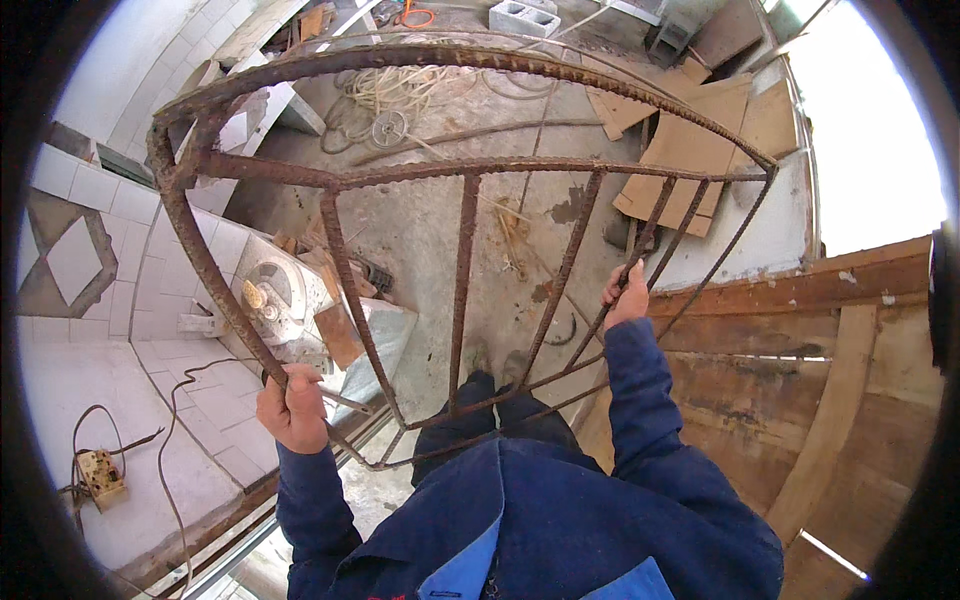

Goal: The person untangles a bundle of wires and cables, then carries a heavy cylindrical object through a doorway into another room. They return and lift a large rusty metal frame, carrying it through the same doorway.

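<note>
A rusty frame of welded ribbed steel bars (465, 277) spans the view in front of my body, with several crossbars between its long rails. My left hand (296, 409) grips the thick outer bar at its lower left. My right hand (628, 294) is closed around one of the crossbars on the right side. The frame's far rails arch above the concrete floor, and its near rails pass just before my jacket and legs. Whether the frame rests on anything is not clear.
Left are a tiled ledge (67, 390) with a socket box (103, 480) and wires, and a dirty round-topped appliance (274, 300). Beyond lie a coiled hose (397, 86), a concrete block (523, 19) and cardboard sheets (686, 150). Wooden boards (750, 390) stand right.
</note>
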Available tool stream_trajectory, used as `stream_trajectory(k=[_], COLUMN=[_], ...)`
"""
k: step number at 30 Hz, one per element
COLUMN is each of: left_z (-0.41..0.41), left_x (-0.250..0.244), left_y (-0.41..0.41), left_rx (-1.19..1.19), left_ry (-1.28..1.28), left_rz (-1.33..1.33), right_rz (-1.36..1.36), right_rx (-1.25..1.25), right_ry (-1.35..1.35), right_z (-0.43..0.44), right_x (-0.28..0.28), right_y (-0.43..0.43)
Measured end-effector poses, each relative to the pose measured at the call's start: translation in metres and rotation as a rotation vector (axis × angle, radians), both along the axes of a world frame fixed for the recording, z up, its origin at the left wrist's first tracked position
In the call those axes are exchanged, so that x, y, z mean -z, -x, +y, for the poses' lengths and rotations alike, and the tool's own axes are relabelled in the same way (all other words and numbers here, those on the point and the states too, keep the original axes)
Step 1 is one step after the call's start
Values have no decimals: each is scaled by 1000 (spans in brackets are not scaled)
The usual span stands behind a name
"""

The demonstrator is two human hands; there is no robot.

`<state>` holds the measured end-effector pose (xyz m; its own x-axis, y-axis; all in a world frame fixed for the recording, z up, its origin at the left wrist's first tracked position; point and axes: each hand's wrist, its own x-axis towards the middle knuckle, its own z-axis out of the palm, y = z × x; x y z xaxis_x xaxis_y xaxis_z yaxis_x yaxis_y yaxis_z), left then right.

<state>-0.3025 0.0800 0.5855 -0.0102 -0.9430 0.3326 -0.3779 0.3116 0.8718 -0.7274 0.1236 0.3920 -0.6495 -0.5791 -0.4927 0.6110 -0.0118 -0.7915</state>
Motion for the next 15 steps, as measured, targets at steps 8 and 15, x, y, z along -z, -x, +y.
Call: stream_trajectory(k=[8, 15], left_z=[35, 50], left_x=[11, 19], left_y=[-41, -99], left_rx=[94, 71], left_ry=[-14, -88], left_rz=[87, 92], right_rz=[13, 28], right_rx=[14, 93], right_ry=[54, -12], right_z=[58, 91], right_x=[10, -10], right_y=[-31, -91])
